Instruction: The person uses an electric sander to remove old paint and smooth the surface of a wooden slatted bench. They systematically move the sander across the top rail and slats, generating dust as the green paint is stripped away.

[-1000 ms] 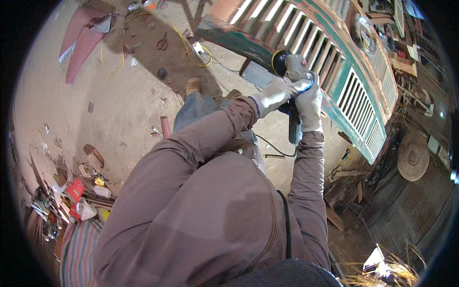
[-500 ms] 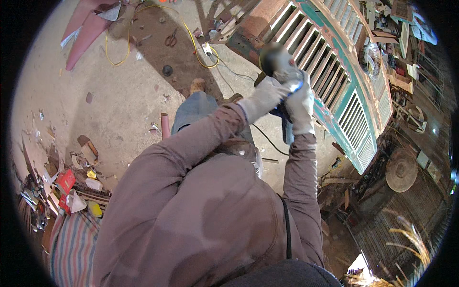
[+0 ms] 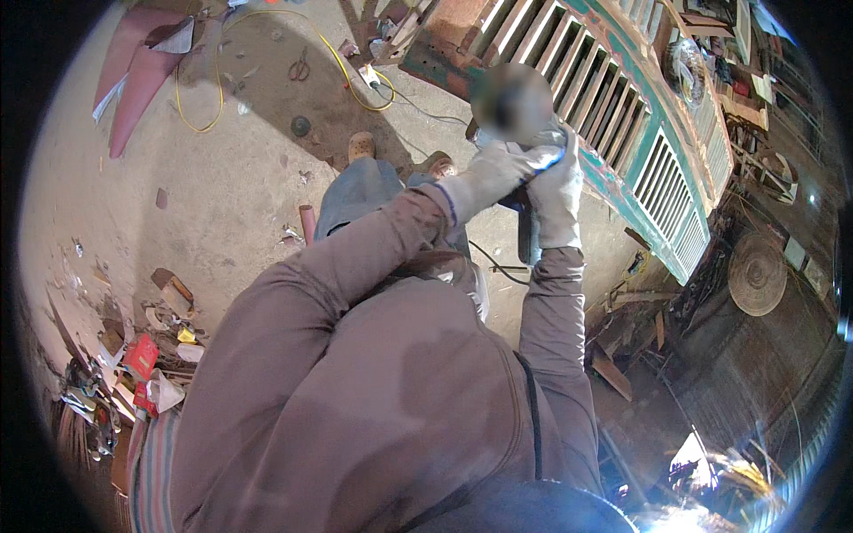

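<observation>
Both gloved hands are wrapped around an angle grinder, its dark body pointing back toward me. My left hand grips near its head, and my right hand closes around the body just to the right. At the far end the round disc is a blur. It overlaps the near left edge of a wooden louvred shutter, and whether it touches the wood I cannot tell. Worn green paint and bare reddish wood show on the shutter's frame.
A yellow cord runs over the concrete floor to a white socket block. Scissors and a dark round disc lie nearby. Pink sheets are far left; clutter with a red box is near left. A woven round hat sits right.
The grinder's head has tilted, so its blurred disc looks larger and rounder. The shutter and floor have shifted slightly in view. Both hands keep their hold.
</observation>
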